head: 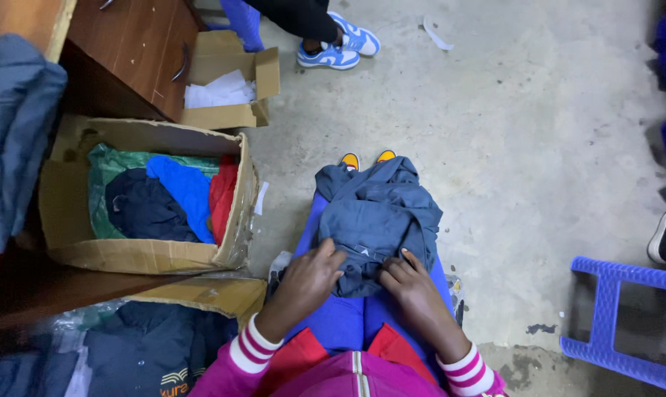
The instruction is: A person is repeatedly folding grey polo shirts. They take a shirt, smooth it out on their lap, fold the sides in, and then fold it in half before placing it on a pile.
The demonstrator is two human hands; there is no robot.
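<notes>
A grey-blue garment [377,213] lies bunched on my lap, over my bright blue trousers [347,323]. My left hand [307,279] rests on its near left edge with fingers curled onto the cloth. At the near right edge my right hand [410,283] presses down, fingers bent on the fabric. Both wrists show pink and white striped cuffs. My yellow shoe tips [366,158] peek out past the garment.
A large cardboard box [149,254] of folded clothes stands at my left, a smaller box [234,114] with white paper behind it. More dark clothes [149,345] lie at lower left. A blue plastic stool [619,316] sits at right. Another person's blue and white shoes [340,48] are ahead.
</notes>
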